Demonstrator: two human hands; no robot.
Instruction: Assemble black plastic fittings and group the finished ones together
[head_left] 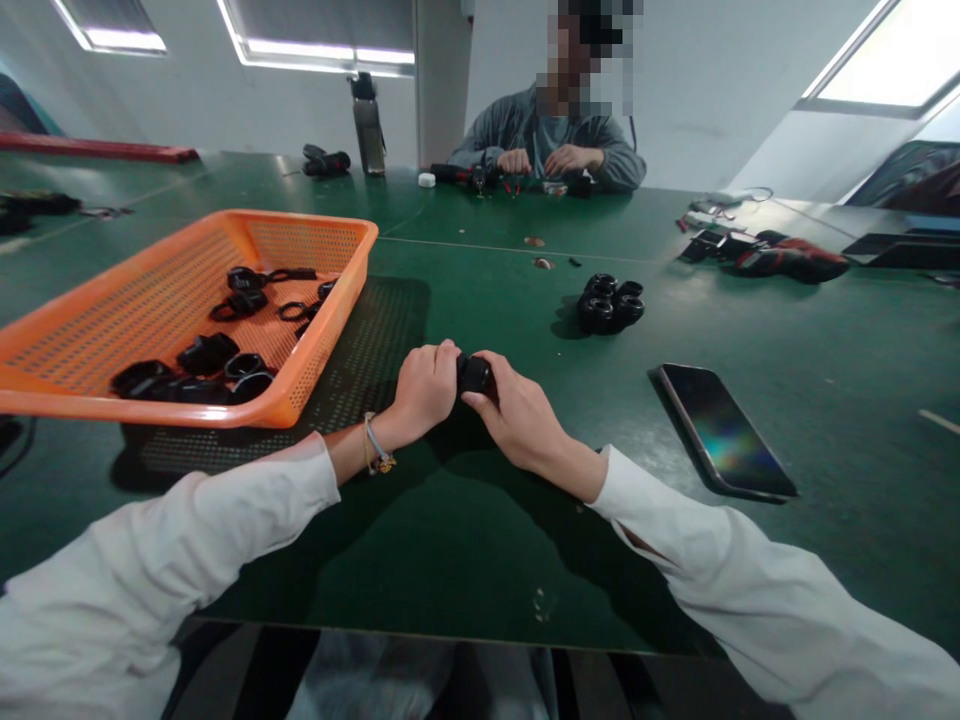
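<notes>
Between my two hands is a small black cylindrical part [474, 375], held just above the green table. My left hand [426, 388] is closed around its left end, with the fingers hiding much of it. My right hand [523, 408] pinches the other end between thumb and fingers. To the left stands an orange plastic basket [330, 345] with several black ring-shaped and cylindrical parts [210, 355] in it. Beyond my right hand, a tight cluster of black cylindrical parts [610, 303] stands on the table.
A phone [724, 430] lies to my right on the green table [450, 560]. Across from me a person in a grey jacket [551, 140] works with both hands. A bottle [368, 125] stands at the back; red-and-black tools [787, 260] lie at the far right.
</notes>
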